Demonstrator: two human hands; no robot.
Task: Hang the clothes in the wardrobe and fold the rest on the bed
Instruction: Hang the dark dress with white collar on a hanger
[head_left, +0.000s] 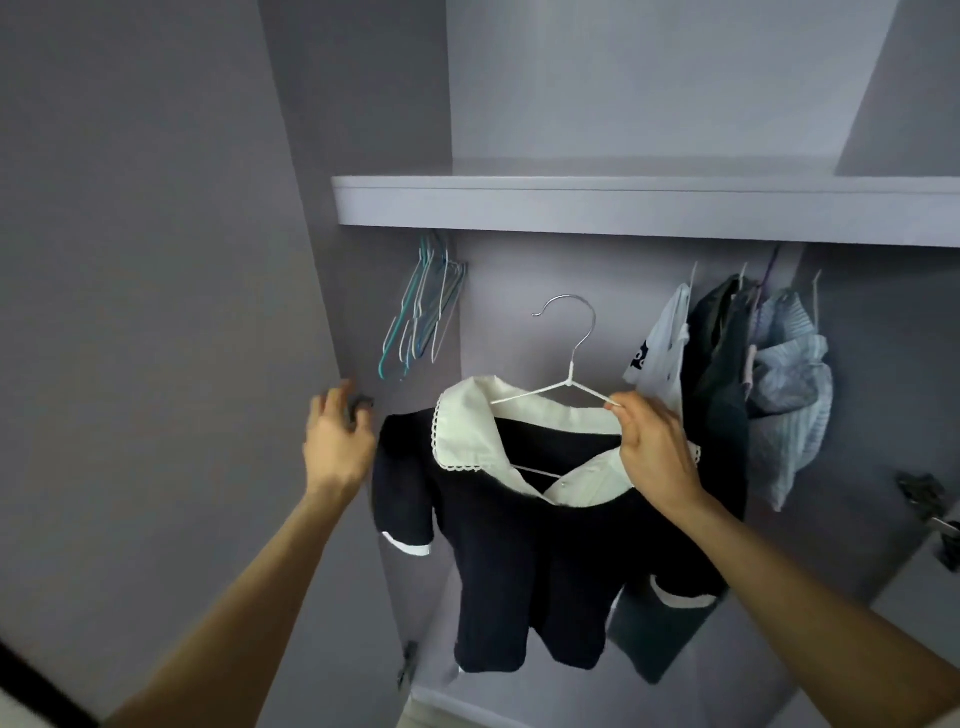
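Pinching the white hanger (558, 387) at its right shoulder, the right hand (655, 451) lifts the navy dress (524, 551) below the wardrobe shelf (623, 208); the left hand (337, 441) hovers released. Held off-centre, the hanger may tilt and shed the dress.

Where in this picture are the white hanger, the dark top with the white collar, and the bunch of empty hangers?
white hanger (571, 340): head view, on its metal neck below the hook.
dark top (524, 561): head view, on the dark front panel.
empty hangers (421, 306): head view, on the middle of the bunch.
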